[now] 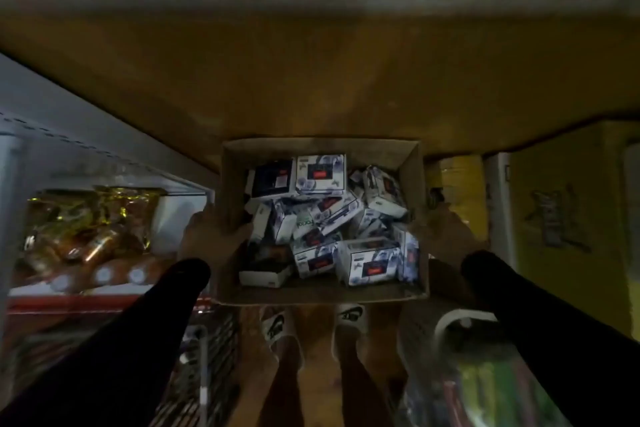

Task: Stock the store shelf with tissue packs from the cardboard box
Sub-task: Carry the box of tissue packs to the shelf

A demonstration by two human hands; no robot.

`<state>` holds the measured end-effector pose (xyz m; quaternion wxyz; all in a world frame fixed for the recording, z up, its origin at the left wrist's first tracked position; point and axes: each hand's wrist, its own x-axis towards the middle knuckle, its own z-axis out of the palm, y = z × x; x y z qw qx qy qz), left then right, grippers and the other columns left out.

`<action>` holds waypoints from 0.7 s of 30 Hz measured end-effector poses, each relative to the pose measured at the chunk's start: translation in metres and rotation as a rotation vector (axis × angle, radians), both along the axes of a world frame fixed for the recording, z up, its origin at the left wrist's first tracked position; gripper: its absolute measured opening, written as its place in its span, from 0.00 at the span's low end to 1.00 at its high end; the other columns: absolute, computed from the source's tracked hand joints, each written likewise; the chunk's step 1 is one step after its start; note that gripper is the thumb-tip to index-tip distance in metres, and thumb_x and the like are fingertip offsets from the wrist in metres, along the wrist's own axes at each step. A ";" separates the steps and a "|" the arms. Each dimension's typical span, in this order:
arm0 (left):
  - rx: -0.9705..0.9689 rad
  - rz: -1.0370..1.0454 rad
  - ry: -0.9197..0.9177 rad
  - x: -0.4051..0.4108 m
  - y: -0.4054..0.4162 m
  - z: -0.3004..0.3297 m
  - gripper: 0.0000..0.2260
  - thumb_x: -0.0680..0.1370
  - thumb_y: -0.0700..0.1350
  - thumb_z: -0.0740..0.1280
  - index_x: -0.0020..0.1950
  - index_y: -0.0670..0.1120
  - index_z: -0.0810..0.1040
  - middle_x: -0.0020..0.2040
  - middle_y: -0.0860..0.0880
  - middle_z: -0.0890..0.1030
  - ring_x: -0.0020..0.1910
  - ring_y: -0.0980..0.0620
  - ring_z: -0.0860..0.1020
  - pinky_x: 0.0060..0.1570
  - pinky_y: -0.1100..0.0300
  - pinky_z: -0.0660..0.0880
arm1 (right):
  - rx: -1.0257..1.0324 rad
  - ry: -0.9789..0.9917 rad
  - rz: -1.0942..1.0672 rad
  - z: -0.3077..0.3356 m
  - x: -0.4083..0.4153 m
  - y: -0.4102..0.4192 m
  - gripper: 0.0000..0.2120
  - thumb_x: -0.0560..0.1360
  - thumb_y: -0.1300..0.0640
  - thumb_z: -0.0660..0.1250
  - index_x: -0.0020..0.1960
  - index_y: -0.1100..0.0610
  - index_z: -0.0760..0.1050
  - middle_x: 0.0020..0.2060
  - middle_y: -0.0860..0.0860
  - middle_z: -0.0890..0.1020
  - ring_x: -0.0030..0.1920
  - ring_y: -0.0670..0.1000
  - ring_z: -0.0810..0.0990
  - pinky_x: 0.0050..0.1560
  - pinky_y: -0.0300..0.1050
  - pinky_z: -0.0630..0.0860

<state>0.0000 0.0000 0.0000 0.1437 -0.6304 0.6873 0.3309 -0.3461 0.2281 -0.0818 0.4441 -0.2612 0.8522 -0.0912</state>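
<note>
Gripped cardboard box (322, 293) by both side walls, left hand (211, 236) and right hand (446, 236) curled on; tissue packs (370, 262) looked light, soft, loose.

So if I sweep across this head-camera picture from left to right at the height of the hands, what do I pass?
Shiny gold packets on the shelf → left hand → cardboard box of tissue packs → right hand → yellow cartons.
</note>
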 end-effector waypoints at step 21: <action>0.071 0.203 0.407 0.050 0.022 0.062 0.26 0.66 0.63 0.73 0.55 0.48 0.76 0.48 0.52 0.80 0.46 0.50 0.78 0.48 0.55 0.75 | -0.242 -0.124 -0.208 0.156 0.064 0.010 0.34 0.76 0.49 0.71 0.75 0.51 0.58 0.70 0.48 0.68 0.67 0.55 0.71 0.59 0.47 0.68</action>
